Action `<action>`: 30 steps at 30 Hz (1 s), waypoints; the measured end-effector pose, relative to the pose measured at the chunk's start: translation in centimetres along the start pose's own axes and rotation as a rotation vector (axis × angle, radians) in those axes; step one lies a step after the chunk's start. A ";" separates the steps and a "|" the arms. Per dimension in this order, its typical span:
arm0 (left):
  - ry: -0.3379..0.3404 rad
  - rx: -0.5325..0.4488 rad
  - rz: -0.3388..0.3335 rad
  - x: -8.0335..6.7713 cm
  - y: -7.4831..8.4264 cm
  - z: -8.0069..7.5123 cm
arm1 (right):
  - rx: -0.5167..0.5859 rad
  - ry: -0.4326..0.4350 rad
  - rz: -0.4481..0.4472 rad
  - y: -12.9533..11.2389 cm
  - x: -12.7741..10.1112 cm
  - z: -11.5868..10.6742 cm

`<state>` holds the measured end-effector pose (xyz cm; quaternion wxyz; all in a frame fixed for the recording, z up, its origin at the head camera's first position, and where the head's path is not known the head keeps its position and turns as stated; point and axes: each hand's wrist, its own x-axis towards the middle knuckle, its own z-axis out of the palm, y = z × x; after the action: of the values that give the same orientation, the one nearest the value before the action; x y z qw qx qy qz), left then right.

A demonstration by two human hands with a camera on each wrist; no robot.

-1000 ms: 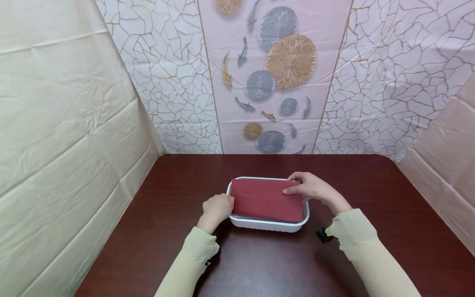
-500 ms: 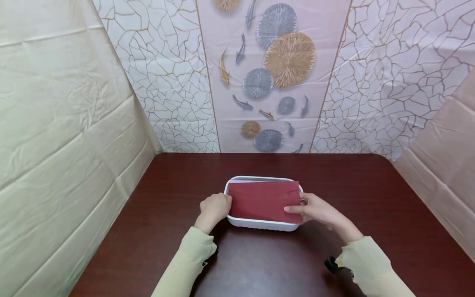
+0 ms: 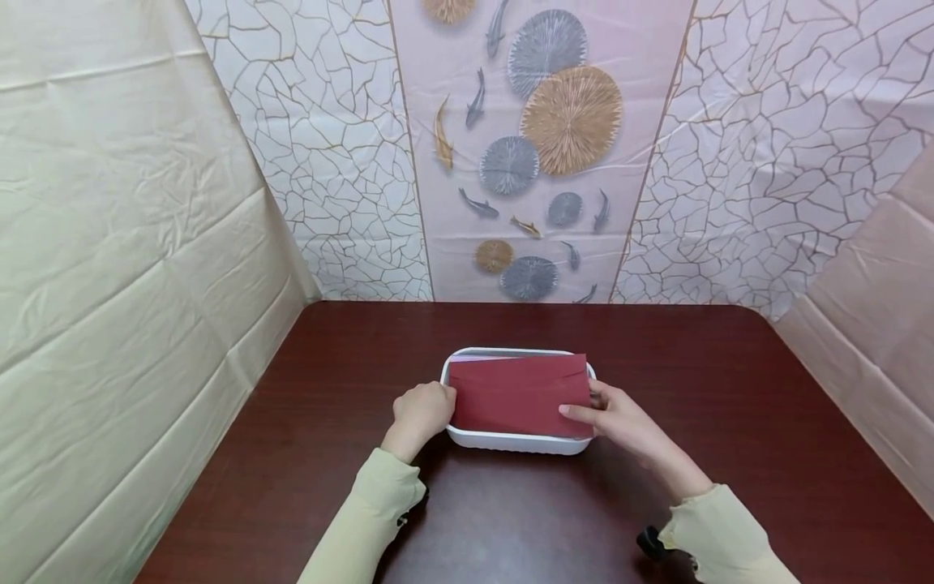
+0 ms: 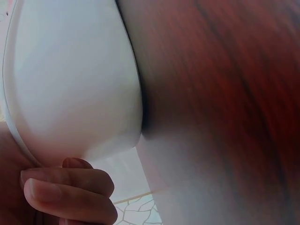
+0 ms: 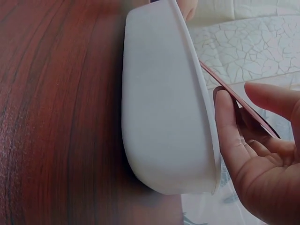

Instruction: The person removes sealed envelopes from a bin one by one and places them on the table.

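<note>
A red envelope (image 3: pixel 518 395), its flap line showing near the top, lies across a white plastic basin (image 3: pixel 518 442). My right hand (image 3: pixel 626 426) pinches the envelope at its right end, thumb on top and fingers beneath. In the right wrist view, the envelope (image 5: pixel 241 103) tilts up off the rim of the basin (image 5: pixel 164 108), between thumb and fingers. My left hand (image 3: pixel 423 411) grips the basin's left rim. Curled fingers of the left hand (image 4: pixel 70 192) press beside the basin wall (image 4: pixel 75 84) in the left wrist view. A pale violet edge (image 3: pixel 474 357) peeks out behind the envelope.
The basin stands on a dark red-brown wooden table (image 3: pixel 511 519), toward its far side. Patterned cloth (image 3: pixel 540 162) hangs behind the table. Cream cloth walls (image 3: pixel 146 284) flank it on both sides.
My right hand has moved from the envelope's back right corner down to its right end. The envelope's flap line and a violet edge behind it now show. My left hand stays on the rim.
</note>
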<state>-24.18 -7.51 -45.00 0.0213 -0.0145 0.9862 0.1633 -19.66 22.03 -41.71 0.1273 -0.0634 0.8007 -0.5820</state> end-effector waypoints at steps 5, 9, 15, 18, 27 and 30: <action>-0.001 0.007 0.005 -0.1 0.3 0.0 | 0.005 0.026 0.001 0.3 -0.1 -0.2; 0.001 0.009 0.012 0.1 0.5 0.0 | 0.027 0.064 -0.008 0.5 -0.3 -0.5; -0.009 0.004 0.009 0.2 0.3 -0.2 | 0.070 0.080 -0.028 0.5 -0.4 -0.7; -0.011 -0.006 -0.001 0.1 -0.2 -0.4 | 0.083 0.073 -0.027 0.4 -0.1 -0.4; -0.012 -0.024 -0.003 0.0 -0.2 0.1 | 0.072 0.070 -0.023 0.7 -0.1 -0.6; -0.010 -0.025 -0.001 0.1 -0.1 0.3 | 0.066 0.072 -0.026 0.7 -0.1 -0.7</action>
<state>-24.27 -7.53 -45.28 0.0259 -0.0145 0.9840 0.1758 -19.72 22.94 -42.13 0.0929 -0.0488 0.7843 -0.6114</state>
